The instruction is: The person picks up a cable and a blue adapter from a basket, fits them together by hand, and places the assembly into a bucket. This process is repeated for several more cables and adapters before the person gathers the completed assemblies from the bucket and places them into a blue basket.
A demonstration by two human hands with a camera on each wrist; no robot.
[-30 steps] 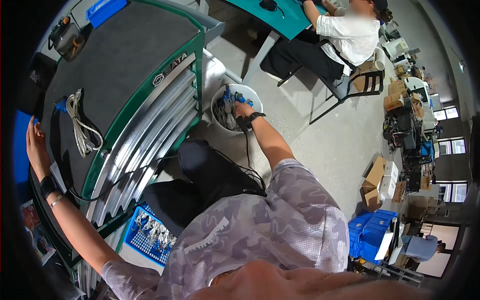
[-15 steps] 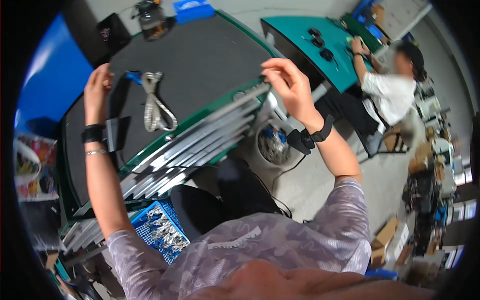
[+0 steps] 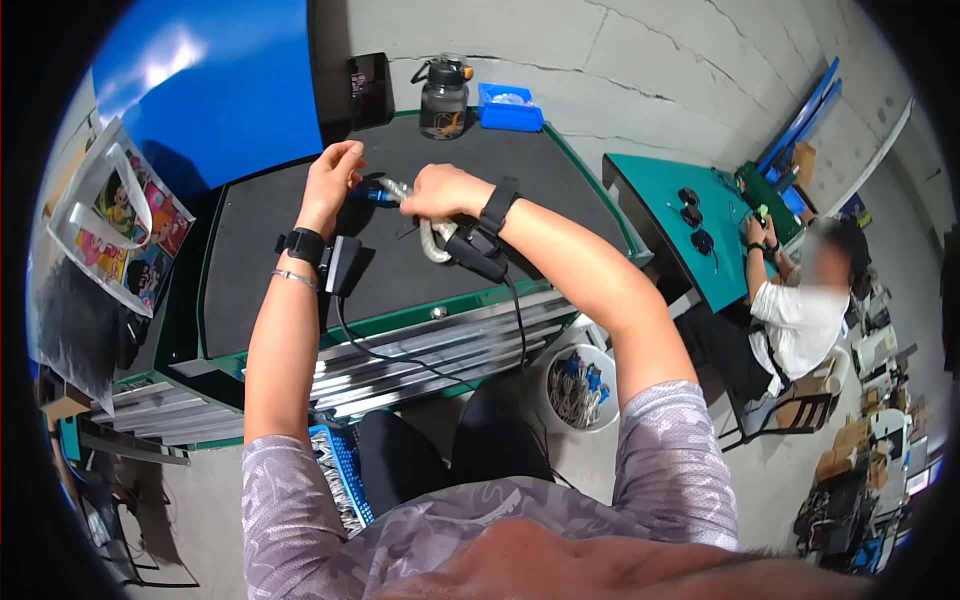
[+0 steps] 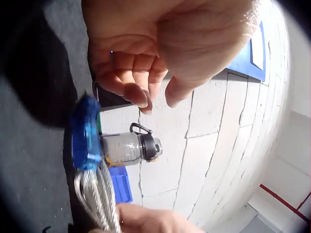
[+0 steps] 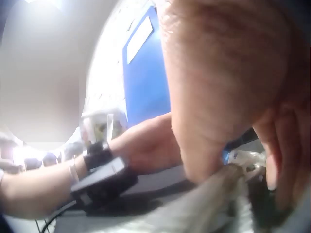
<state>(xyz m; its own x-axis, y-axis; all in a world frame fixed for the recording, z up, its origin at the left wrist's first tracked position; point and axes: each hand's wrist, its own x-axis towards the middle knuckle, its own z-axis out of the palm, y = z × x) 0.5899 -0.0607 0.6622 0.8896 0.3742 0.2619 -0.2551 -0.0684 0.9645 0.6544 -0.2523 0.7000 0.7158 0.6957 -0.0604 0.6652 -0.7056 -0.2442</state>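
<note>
My right hand (image 3: 447,190) grips a coiled silver-grey cable (image 3: 432,246) over the dark top of the tool cabinet (image 3: 560,200). A blue plug (image 3: 380,196) at the cable's end sticks out to the left of my fingers. In the left wrist view the plug (image 4: 86,136) and the looped strands (image 4: 99,194) show beside the fingers of that hand. My left hand (image 3: 332,180) hovers left of the plug, its fingers loosely bent and nothing in them. The right palm hides part of the coil.
Behind stand a water bottle (image 3: 443,108) and a blue tray (image 3: 512,122). By my knees are a white bucket (image 3: 552,408) of cables and a blue basket (image 3: 345,462). A black cord (image 3: 400,358) crosses the cabinet front. Someone in white (image 3: 820,290) sits at a green table (image 3: 705,270).
My right hand has left the cable bucket, passed over the cabinet edge and taken hold of the cable. The left hand has come closer to the plug. The head view has turned toward the cabinet.
</note>
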